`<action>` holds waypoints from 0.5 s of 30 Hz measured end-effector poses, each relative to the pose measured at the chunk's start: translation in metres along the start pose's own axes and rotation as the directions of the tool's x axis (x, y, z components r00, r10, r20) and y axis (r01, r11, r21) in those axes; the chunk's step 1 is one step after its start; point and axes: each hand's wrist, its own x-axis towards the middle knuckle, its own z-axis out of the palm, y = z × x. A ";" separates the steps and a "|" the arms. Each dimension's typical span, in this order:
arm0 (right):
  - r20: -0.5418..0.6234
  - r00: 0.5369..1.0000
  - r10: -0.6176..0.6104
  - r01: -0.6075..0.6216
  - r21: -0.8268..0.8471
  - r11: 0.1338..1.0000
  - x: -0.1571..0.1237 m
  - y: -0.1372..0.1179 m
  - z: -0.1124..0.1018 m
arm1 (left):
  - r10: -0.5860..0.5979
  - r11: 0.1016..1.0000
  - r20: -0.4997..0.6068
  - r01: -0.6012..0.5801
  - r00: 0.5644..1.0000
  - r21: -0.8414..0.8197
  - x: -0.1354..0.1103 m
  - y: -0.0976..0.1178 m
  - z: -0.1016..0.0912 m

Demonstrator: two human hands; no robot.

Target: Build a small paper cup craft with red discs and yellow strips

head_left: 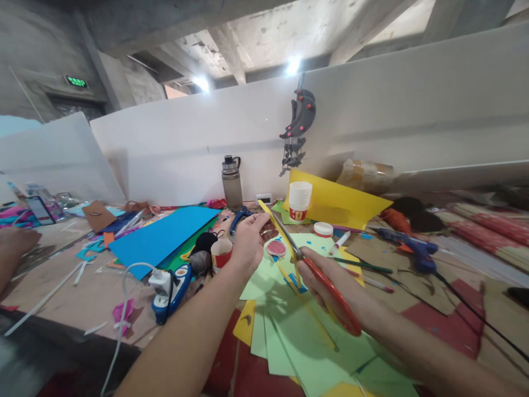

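Observation:
My left hand (250, 242) pinches a narrow yellow paper strip (266, 210) above the middle of the table. In my right hand (324, 267) is a pair of scissors with red handles (339, 300), its metal blades lying along the strip. Whether the blades are closed on the paper I cannot tell. Beneath both hands lie overlapping light green sheets (285, 336) with small blue scraps and another long yellow strip (320, 325). A round lid with a pink-red face (276, 248) rests on the green paper between my hands. Close to my left wrist stands a paper cup (221, 255).
Stacked paper cups (300, 201) stand before a yellow sheet (343, 198). A blue glue gun (419, 253) with a black cord lies right. Left are blue card (165, 234), a power strip (171, 295) with cable, and a bottle (232, 184). Another person's hand (19, 245) shows far left.

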 end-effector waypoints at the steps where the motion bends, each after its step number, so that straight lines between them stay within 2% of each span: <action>1: -0.003 1.000 0.002 -0.002 0.006 1.000 0.000 0.001 -0.001 | 0.000 1.000 0.000 0.000 1.000 -0.001 0.000 -0.001 0.000; 10: -0.031 0.999 0.031 -0.027 0.118 0.993 0.000 0.002 0.003 | -0.004 1.000 0.000 0.004 1.000 -0.009 -0.002 -0.003 0.002; 15: -0.016 0.999 0.027 -0.026 0.111 0.993 0.000 -0.003 0.001 | -0.006 1.000 -0.001 0.006 1.000 -0.008 -0.002 -0.003 0.002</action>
